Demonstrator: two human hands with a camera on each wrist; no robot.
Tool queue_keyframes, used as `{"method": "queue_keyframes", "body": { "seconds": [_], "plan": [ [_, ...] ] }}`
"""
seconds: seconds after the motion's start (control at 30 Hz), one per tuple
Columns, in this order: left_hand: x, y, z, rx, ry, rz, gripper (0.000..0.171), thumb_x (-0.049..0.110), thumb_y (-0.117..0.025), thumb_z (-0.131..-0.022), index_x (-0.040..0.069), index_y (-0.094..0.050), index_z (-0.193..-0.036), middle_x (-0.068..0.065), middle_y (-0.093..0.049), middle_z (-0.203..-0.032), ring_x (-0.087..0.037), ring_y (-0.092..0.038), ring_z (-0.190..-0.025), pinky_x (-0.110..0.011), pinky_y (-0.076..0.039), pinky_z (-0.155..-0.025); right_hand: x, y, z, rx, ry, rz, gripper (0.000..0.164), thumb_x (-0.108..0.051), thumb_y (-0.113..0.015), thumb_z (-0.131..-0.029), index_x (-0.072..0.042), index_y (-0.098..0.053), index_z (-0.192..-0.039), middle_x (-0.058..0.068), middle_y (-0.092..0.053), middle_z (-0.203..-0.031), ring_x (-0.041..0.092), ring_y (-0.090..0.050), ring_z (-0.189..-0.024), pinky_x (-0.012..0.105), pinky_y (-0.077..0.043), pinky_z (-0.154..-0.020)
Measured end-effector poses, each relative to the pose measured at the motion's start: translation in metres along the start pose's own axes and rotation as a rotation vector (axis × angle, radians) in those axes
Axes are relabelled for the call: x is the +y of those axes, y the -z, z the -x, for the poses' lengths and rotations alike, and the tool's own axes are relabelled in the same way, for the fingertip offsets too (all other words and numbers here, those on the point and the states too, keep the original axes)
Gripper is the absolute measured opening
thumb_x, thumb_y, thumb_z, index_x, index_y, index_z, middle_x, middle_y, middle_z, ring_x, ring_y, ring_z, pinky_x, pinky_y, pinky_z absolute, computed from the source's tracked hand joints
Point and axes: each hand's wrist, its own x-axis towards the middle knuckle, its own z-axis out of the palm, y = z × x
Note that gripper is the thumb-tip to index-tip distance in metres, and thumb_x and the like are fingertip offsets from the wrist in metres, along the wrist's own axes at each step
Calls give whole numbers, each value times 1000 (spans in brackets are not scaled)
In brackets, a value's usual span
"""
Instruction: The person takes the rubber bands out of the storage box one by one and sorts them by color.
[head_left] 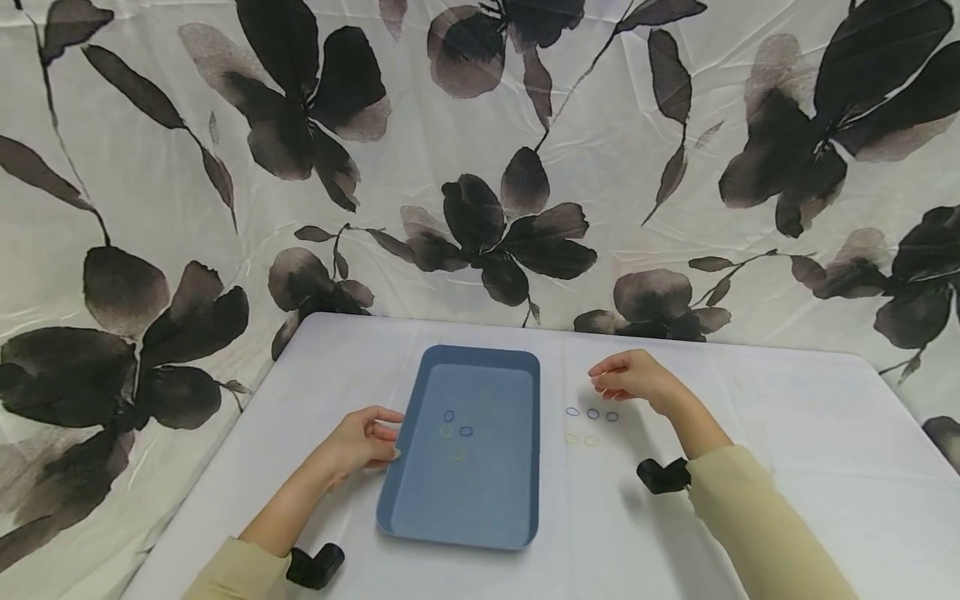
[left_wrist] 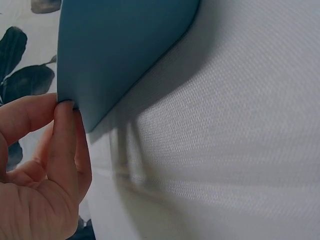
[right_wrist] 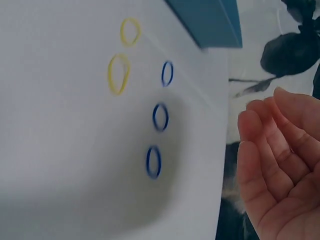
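Only head cam shows rings [head_left: 461,431] in tray [head_left: 480,508], 2 prob. yel.

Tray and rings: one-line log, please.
Left hand pinches tray; right hand empty, above table; in tray: two blue rings, two yellow; on table: three blue, two yellow

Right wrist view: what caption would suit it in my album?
A loosely curled right hand hovers near three blue rings and two yellow rings on a white tabletop, beside a blue tray.

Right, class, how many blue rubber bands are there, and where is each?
5: a farther blue rubber band and a nearer one in the blue tray; a left one, middle one and right one in a row on the white tablecloth beside it.
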Motion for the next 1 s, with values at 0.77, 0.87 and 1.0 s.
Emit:
{"method": "queue_keyframes", "body": {
  "seconds": [0.77, 0.87, 1.0],
  "plan": [
    [-2, 0, -3, 17, -19, -17, 52, -9, -65, -73, -8, -49, -122, -13, -54, -91, -16, -56, -74, -30, -52, -63, -42, -61, -30, -123, 78, -34, 31, -7, -66, -84, 9, -62, -110, 12, -68, -87, 18, -62, -71, 35, -51, -71],
    [-2, 0, -2, 19, -18, -18, 52, -9, -65, -73, -9, -49, -122, -12, -53, -90, -16, -55, -74, -30, -52, -63, -46, -72, -33, -131, 81, -44, 30, -5, -66, -83, 10, -62, -109, 7, -68, -85, 18, -62, -72, 34, -51, -70],
    [-1, 0, -2, 19, -15, -7, 52, -10, -64, -72, -9, -49, -122, -11, -53, -89, -16, -55, -73, -30, -52, -63, -51, -88, -36, -139, 87, -38, 27, -2, -68, -81, 11, -64, -104, 7, -68, -83, 16, -63, -69, 31, -52, -68]
  ]
}}
